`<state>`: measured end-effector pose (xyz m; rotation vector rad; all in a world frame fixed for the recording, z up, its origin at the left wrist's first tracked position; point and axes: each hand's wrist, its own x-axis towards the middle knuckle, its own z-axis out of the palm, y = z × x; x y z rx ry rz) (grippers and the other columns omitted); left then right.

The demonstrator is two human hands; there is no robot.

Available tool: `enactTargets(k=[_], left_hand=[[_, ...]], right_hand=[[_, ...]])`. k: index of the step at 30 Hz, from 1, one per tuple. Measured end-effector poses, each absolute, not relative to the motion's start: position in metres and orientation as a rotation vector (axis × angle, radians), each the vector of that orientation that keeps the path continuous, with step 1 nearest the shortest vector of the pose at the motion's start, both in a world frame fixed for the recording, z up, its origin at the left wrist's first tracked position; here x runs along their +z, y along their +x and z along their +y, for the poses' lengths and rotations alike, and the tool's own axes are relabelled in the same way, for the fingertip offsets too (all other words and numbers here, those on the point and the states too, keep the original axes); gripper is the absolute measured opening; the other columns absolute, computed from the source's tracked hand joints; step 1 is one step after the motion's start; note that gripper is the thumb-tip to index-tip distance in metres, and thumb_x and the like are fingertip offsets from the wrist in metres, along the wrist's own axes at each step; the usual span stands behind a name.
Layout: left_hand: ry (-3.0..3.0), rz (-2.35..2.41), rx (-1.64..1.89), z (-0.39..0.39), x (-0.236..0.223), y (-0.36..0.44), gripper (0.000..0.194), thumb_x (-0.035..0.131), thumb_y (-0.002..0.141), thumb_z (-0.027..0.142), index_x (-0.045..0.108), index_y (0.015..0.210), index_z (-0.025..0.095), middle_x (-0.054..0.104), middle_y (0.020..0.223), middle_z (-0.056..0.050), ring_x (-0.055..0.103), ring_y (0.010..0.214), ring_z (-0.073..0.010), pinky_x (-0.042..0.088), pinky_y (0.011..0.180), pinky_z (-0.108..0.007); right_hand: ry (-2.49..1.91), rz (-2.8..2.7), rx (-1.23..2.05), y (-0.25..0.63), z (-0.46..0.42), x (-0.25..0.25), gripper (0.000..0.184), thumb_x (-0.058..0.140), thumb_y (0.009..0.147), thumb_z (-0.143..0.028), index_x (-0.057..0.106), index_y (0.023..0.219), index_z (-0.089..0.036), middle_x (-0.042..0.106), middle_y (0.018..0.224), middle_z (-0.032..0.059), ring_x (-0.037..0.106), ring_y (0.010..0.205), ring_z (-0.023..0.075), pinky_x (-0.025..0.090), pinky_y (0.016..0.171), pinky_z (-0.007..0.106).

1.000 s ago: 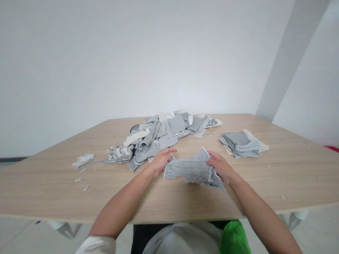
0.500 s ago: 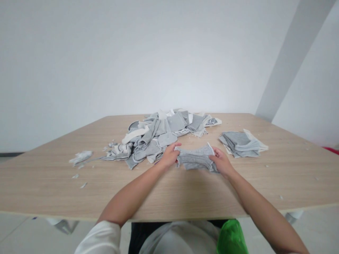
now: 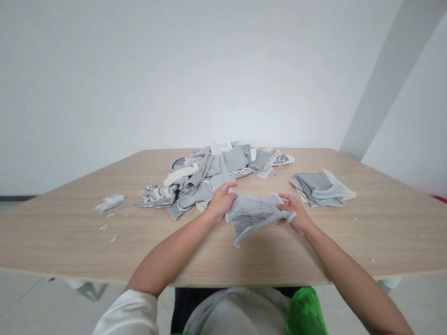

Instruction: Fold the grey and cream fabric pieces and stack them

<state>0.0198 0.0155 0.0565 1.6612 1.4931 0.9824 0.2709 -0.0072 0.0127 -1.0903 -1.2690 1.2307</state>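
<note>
A grey knitted fabric piece (image 3: 256, 209) with pale edges is held up above the table between my two hands. My left hand (image 3: 222, 201) is closed on its left end, thumb on top. My right hand (image 3: 292, 211) pinches the right end, with its fingers partly behind the cloth. One corner of the piece hangs down toward the table at the lower left. Beyond my left hand lies a loose heap of grey and cream fabric pieces (image 3: 199, 174). To the right of my right hand sits a neater stack of grey and cream pieces (image 3: 319, 188).
The wooden table (image 3: 139, 260) reaches back to a white wall (image 3: 223, 74). White fabric scraps (image 3: 110, 203) lie at the left, with small bits of lint scattered about. Something green (image 3: 305, 311) is at the table's front edge by my body.
The stretched grey piece has slackened and opened out, and its lower corner now hangs down. My right hand has shifted its hold on the right end.
</note>
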Motion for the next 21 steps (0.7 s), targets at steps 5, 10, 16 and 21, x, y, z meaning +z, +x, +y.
enactTargets(k=[5,10,16,21], left_hand=[[1.721,1.660,0.717,0.045,0.005,0.009,0.053,0.050,0.069,0.010,0.048,0.121,0.008,0.055,0.053,0.002,0.053,0.046,-0.0145,0.041,0.049,-0.023],[1.979,1.649,0.691,0.039,-0.004,-0.001,0.033,0.054,0.071,0.016,0.061,0.104,0.016,0.065,0.084,-0.008,0.061,0.085,-0.0213,0.044,0.078,-0.030],[2.632,1.290,0.453,0.021,-0.005,-0.003,0.021,0.050,0.077,0.019,0.065,0.091,0.021,0.061,0.099,-0.006,0.055,0.098,-0.0200,0.041,0.088,-0.030],[2.841,1.141,0.250,0.014,-0.013,-0.009,0.034,0.053,0.072,0.013,0.060,0.105,0.019,0.059,0.107,-0.008,0.053,0.103,-0.0221,0.042,0.088,-0.031]], right_hand=[[-1.659,-1.850,0.713,0.293,0.018,-0.037,0.041,0.061,0.070,-0.022,0.056,0.110,-0.013,0.059,0.069,0.0002,0.053,0.061,0.0128,0.043,0.062,0.026],[-1.540,-2.208,0.399,0.300,0.010,-0.037,0.040,0.054,0.079,-0.025,0.058,0.117,-0.012,0.062,0.097,0.0102,0.056,0.085,0.0183,0.041,0.080,0.030],[-1.113,-2.547,0.141,0.277,-0.017,-0.011,0.025,0.047,0.087,-0.026,0.067,0.100,-0.018,0.063,0.098,0.0103,0.053,0.097,0.0223,0.038,0.087,0.035],[-1.050,-2.670,0.115,0.247,-0.033,-0.012,0.027,0.049,0.087,-0.033,0.065,0.105,-0.022,0.064,0.103,0.0093,0.053,0.099,0.0242,0.039,0.087,0.038]])
